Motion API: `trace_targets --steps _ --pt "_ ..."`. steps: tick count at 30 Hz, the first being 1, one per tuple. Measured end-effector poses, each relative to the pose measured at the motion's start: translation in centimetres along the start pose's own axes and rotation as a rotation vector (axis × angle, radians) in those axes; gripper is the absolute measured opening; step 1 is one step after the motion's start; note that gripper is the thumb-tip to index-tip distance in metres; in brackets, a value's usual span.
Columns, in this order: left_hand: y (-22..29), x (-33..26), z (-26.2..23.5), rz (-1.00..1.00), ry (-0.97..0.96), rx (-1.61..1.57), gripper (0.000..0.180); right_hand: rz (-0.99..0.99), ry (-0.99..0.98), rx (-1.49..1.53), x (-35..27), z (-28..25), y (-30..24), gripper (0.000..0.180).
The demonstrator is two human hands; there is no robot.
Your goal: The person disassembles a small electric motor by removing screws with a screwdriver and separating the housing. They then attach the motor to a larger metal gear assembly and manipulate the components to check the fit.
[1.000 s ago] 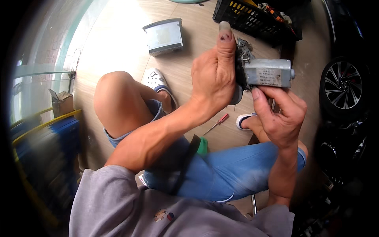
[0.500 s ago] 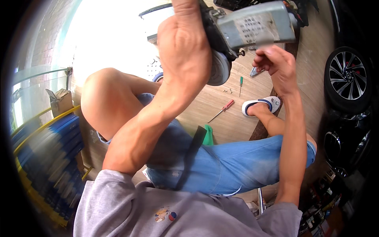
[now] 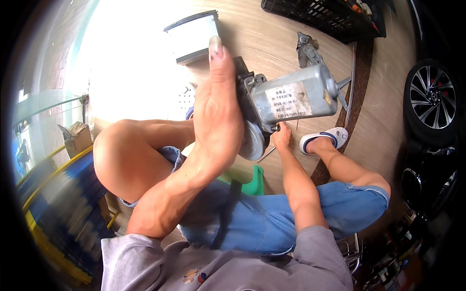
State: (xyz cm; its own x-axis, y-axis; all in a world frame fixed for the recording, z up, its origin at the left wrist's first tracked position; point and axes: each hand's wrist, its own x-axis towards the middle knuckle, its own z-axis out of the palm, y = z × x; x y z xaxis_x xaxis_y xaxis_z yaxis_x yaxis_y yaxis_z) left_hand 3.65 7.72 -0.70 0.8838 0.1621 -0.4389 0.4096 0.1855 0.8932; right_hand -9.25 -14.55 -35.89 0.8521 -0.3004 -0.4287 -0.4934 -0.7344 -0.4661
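Note:
My left hand (image 3: 218, 102) grips a grey electric motor (image 3: 296, 94) by its black housing, thumb pointing up. The motor lies sideways in the air, its labelled cylinder to the right and a pale round disc (image 3: 253, 141) underneath. Below it, my right hand (image 3: 282, 137) reaches to the floor with fingers curled at the handle of a screwdriver (image 3: 266, 154). Only the screwdriver's thin shaft shows; my hand and the motor hide the handle. A second screwdriver is mostly covered by the motor.
A metal bracket mechanism (image 3: 309, 52) lies on the wooden floor beyond the motor. Farther back stand a black crate (image 3: 325, 19) and a white box with dark edges (image 3: 194, 36). A green plastic piece (image 3: 253, 182) sits between my legs. A car wheel (image 3: 431, 97) is at right.
My right hand has left the motor's side and gone down to the red-handled screwdriver on the floor. My left hand has lowered the motor nearer to me, and the view has shifted slightly.

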Motion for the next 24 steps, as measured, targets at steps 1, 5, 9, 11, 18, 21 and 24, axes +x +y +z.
trace_targets --steps 1,5,9,11,18,21,24 --pt "-0.3 0.2 -0.1 -0.026 -0.008 0.032 0.072 0.023 -0.035 -0.075 -0.1 0.4 0.0 0.020" --pt "0.3 0.0 0.8 -0.003 -0.046 0.163 0.073 0.001 0.070 -0.023 0.1 0.8 0.1 0.022" --pt "0.9 -0.3 1.2 -0.012 -0.047 0.189 0.075 -0.141 0.039 0.102 0.5 0.0 -0.1 0.026" --pt "1.0 -0.2 1.6 -0.001 -0.041 0.184 0.075 -0.120 0.037 0.090 0.3 0.3 -0.1 0.023" --pt "1.4 -0.4 2.0 -0.022 -0.004 -0.052 0.048 -0.003 0.021 -0.032 0.9 2.2 1.5 0.016" --pt "1.2 -0.5 2.4 -0.022 0.034 -0.007 0.070 -0.002 0.013 -0.155 1.4 3.2 2.7 0.012" --pt "1.3 -0.7 1.6 -0.078 -0.098 0.005 0.077 -0.028 0.053 -0.130 1.7 3.7 3.6 0.012"
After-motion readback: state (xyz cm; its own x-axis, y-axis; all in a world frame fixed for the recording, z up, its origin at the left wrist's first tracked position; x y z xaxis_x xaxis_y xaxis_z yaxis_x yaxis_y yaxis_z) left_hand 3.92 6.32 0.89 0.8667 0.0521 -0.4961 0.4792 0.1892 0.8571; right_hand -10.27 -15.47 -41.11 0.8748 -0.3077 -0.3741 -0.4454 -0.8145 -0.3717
